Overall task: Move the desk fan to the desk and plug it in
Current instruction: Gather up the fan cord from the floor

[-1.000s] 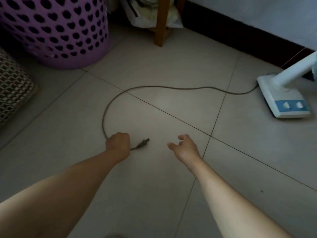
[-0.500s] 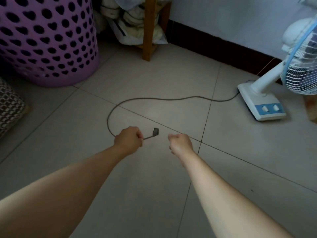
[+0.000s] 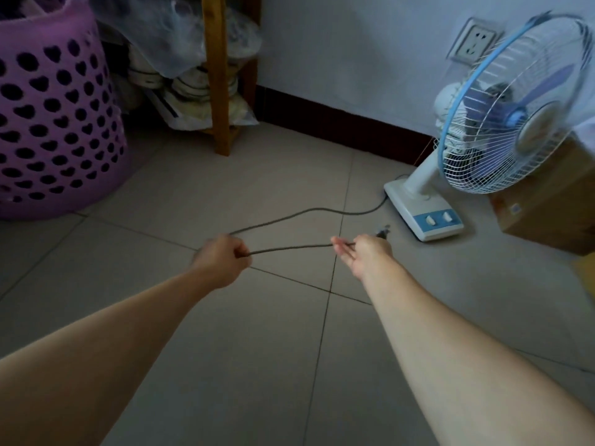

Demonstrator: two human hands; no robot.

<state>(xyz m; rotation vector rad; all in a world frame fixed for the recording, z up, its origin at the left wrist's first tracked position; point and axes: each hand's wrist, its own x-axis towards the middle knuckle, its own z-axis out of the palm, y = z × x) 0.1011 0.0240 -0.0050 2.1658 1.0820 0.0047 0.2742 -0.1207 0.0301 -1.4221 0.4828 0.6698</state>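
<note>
Both hands hold the cord (image 3: 291,248): left hand (image 3: 222,257) is fisted round it at the bend of a loop, right hand (image 3: 362,254) has it lying across half-curled fingers near the plug (image 3: 382,232), which sticks out past the knuckles; can't tell how firm the right grip is. Fan (image 3: 502,123) stands on the floor (image 3: 225,349) by the wall, base (image 3: 425,214) w/ two knobs facing the person, box (image 3: 553,204) just behind. Cord runs from the base along the tiles up to the left fist. No bench in view. Step looks like gathering slack before the lift. To do it well: keep coiling in even loops, hand to hand, w/o tugging, since a hard pull could tip or drag the fan. Keep the plug end in the right hand so prongs don't drag. Then carry by the neck or base, coil in the other hand, not by the cord. Wall socket (image 3: 473,43) sits behind the fan.
</note>
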